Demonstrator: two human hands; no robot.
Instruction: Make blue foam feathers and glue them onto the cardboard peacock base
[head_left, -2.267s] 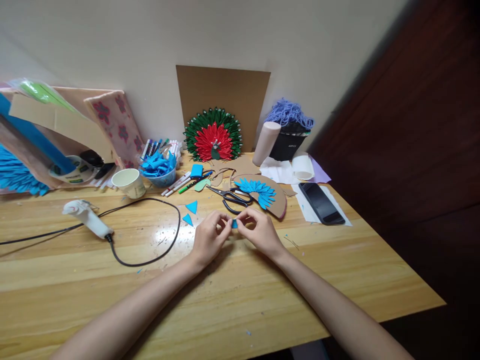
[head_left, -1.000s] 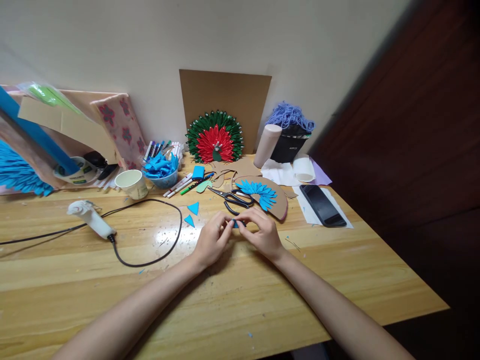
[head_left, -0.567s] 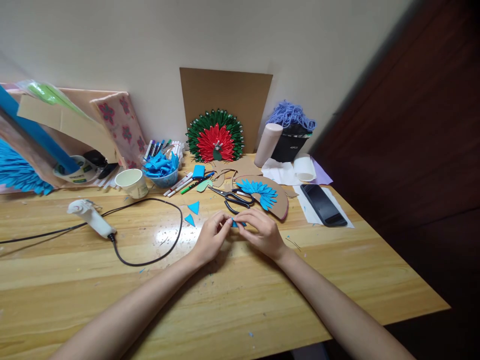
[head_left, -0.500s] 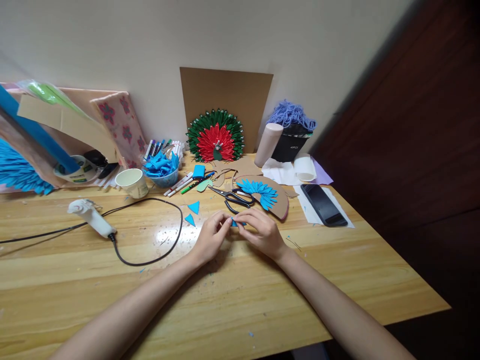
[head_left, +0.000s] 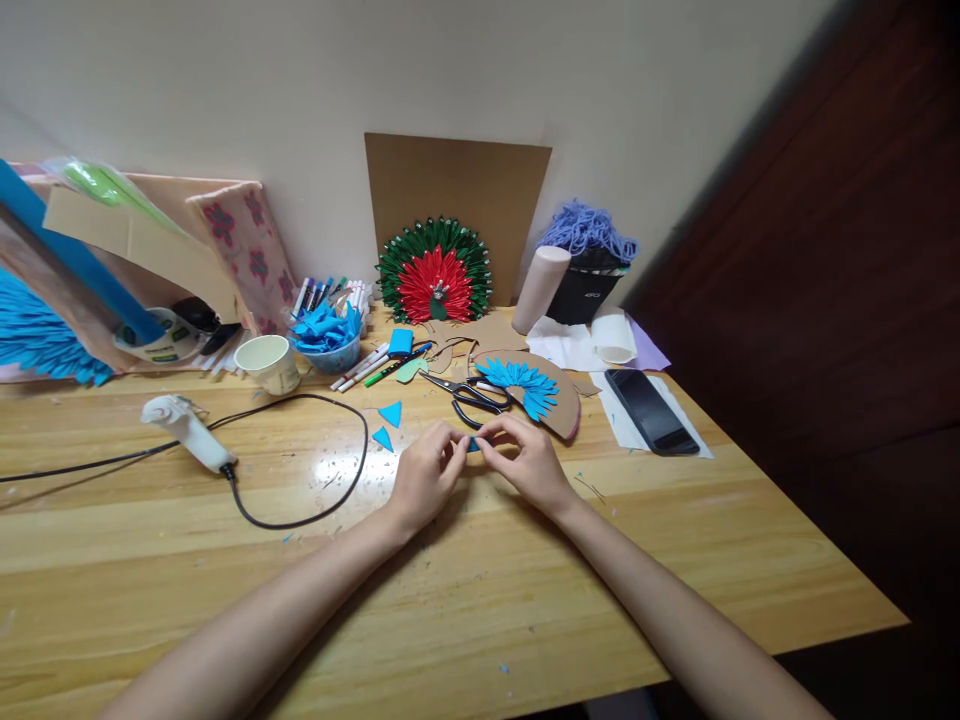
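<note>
My left hand (head_left: pixel 430 472) and my right hand (head_left: pixel 523 462) meet over the table, their fingertips pinching a small blue paper piece (head_left: pixel 473 444) between them. Most of that piece is hidden by the fingers. Just beyond lie black-handled scissors (head_left: pixel 480 394), blades pointing left. A cardboard fan shape (head_left: pixel 562 405), with blue pointed petals (head_left: pixel 525 383) along its inner curve, rests behind my right hand. Left of my left hand are two blue paper triangles (head_left: pixel 389 413), flat on the wood.
A white glue gun (head_left: pixel 187 432) with a looping black cord lies left. Behind stand a paper cup (head_left: pixel 268 364), a bowl of blue pieces (head_left: pixel 328 350), markers (head_left: pixel 375 368) and a red-green peacock craft (head_left: pixel 435 275). A phone (head_left: pixel 651 412) lies on paper at right.
My fingertips have closed in around the blue piece, so less of it shows. The right fingers have shifted slightly. The whole view has moved a little; other things stay put.
</note>
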